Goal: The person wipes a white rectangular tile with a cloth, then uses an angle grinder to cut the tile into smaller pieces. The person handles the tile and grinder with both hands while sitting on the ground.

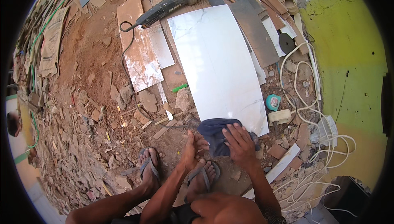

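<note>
A large white marble-look tile (217, 60) lies in front of me, its surface glossy with faint grey veins. At its near edge is a bunched dark blue cloth (219, 136), partly hanging over the edge. My right hand (241, 144) lies on the cloth's right part, holding it against the tile, fingers bent over the fabric. Just left of the cloth, my left hand (193, 149) is open with its fingers apart and nothing visible in it. Whether its fingertips touch the cloth, I cannot tell.
An angle grinder (172, 4) rests beyond the tile, its cord trailing left. Tile offcuts (139, 47) lie around. At right are a teal tape measure (272, 101), a power strip (279, 117), looped white cable (316, 113) and a yellow-green wall (349, 56). Rubble covers the ground.
</note>
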### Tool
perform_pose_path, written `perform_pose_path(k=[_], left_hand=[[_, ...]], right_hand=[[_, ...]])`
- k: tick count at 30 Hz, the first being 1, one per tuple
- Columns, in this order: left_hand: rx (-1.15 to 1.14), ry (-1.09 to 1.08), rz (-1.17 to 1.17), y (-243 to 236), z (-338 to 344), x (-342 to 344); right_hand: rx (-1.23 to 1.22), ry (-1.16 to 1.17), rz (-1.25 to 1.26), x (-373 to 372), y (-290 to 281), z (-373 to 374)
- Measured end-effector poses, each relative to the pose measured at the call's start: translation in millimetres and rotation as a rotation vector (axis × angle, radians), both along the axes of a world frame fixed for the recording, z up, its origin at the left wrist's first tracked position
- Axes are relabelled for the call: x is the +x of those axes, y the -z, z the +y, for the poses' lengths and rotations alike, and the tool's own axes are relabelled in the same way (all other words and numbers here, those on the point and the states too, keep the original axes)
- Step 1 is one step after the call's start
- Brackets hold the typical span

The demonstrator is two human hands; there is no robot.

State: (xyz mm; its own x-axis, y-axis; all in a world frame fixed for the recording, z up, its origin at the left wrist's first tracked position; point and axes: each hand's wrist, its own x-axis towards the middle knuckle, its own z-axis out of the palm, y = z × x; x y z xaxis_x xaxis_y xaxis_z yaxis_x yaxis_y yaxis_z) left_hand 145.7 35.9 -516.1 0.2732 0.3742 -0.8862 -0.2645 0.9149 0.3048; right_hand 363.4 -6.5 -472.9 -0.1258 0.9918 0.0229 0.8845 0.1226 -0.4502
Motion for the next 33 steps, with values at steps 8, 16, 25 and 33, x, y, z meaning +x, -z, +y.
perform_pose_path(k=[8, 16, 25, 33], left_hand=[[0.617, 0.331, 0.546, -39.5, 33.0, 25.9], [1.43, 0.748, 1.227, -10.3, 162.5, 72.6], [1.415, 0.796, 1.308, -1.5, 180.8, 91.1], [1.437, 0.51, 1.143, 4.4, 191.2, 70.6]], right_hand=[[0.249, 1.129, 0.368, 107.7, -54.7, -29.7], [0.003, 0.395, -0.151, -20.9, -13.2, 69.2], [0.33, 0.356, -0.165, 48.9, 35.3, 376.0], [0.376, -0.003, -0.052, -6.2, 36.4, 319.9]])
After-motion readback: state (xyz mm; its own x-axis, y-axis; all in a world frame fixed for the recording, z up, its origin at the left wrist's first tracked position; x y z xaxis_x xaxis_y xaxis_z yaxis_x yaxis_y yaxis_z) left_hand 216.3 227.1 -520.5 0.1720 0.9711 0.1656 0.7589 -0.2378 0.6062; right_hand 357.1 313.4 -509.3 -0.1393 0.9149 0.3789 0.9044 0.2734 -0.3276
